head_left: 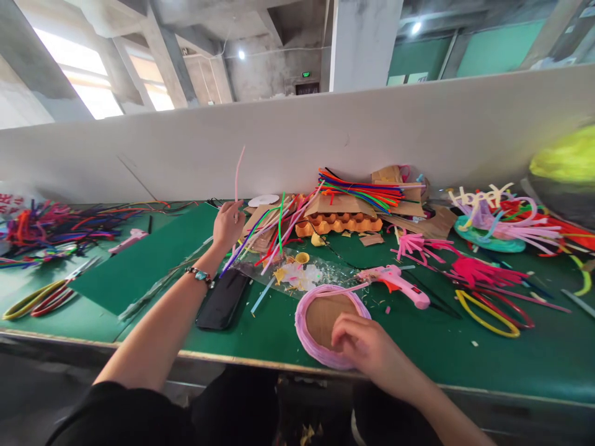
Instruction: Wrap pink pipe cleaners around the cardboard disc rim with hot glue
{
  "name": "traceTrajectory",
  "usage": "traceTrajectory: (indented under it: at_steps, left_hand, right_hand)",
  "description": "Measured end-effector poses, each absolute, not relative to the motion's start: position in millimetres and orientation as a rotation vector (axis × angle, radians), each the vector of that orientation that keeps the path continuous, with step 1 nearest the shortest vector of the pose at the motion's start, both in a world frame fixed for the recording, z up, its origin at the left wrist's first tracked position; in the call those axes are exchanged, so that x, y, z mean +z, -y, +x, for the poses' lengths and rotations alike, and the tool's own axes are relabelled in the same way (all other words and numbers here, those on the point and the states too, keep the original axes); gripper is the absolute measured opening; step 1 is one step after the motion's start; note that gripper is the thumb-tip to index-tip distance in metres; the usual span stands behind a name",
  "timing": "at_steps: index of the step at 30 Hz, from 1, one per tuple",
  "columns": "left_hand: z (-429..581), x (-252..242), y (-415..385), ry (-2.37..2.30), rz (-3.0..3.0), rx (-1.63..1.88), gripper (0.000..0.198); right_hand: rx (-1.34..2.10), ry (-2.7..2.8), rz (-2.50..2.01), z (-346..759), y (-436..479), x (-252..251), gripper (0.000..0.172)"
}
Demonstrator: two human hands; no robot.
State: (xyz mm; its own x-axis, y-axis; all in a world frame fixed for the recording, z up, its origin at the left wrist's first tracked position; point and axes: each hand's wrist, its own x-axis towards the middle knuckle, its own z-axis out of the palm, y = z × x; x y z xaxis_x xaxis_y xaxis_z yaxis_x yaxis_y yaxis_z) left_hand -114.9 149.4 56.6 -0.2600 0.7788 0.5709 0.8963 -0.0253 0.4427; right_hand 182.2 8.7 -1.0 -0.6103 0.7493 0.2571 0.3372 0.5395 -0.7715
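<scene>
A thin pink pipe cleaner (238, 170) stands upright from the closed fingers of my left hand (227, 224), which is stretched out over the back of the table. At the front edge lies a round cardboard disc (325, 319) with pink pipe cleaner wound around its rim. Over the disc's right side my right hand (365, 344) has its fingers curled at the rim; the thumb is hidden. Just behind the disc is a pink hot glue gun (395, 284), its nozzle pointing left. A black phone (223, 300) rests below my left forearm.
Loose pipe cleaners (279, 229) and a bundle (367, 189) lie at the back near an orange egg carton (344, 224). Scissors lie left (51, 294) and right (488, 313). A green sheet (153, 257) is at left. A white partition (279, 142) stands behind.
</scene>
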Motion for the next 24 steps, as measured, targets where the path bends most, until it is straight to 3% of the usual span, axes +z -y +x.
traceTrajectory:
  at_steps: [8,15,21,24]
  left_hand:
    - [-91.4,63.2,-100.7,1.831,-2.064,-1.672,0.033]
    - [-34.5,59.3,-33.3,1.810,-2.479,-1.918,0.029]
    - [11.4,37.0,-1.5,1.305,-3.105,-1.874,0.029]
    - [26.0,30.0,4.4,1.274,-3.155,-1.835,0.031]
  right_hand:
    - [0.994,2.281,-0.939,178.7,-7.1,0.0,0.021]
    - [1.041,2.164,-0.833,177.1,-10.1,2.2,0.021]
    - [1.163,1.781,-0.759,180.9,-13.8,5.9,0.008]
    - [1.271,1.581,-0.698,190.6,-13.8,10.9,0.024]
